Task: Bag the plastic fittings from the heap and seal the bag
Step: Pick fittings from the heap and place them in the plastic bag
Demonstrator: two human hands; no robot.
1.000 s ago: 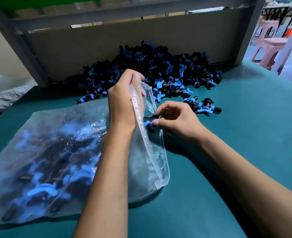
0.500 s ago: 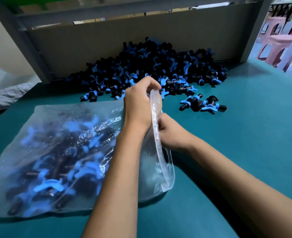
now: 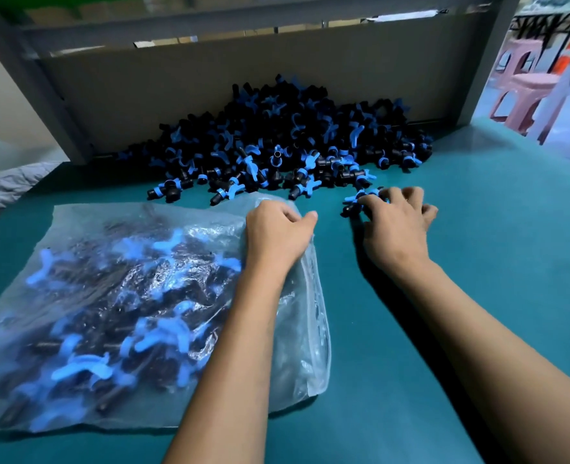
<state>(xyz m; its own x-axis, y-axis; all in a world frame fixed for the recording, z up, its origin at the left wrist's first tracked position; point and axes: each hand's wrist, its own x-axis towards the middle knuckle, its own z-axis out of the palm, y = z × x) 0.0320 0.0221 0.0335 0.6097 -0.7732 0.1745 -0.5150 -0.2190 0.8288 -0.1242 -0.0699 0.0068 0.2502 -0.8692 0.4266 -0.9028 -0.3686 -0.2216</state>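
Fittings heap (image 3: 287,135) far; one bag (image 3: 116,296) gripped by left hand (image 3: 277,236); right hand (image 3: 396,229) fingers curl on loose fittings (image 3: 360,199).

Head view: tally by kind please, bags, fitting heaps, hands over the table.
plastic bag: 1
heap of fittings: 1
hands: 2 (left hand, right hand)
Total: 4
Single fittings are too many and too blurred to count.

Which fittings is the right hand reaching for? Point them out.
The small cluster of fittings lying apart from the heap, under the right hand's fingertips beside the bag.
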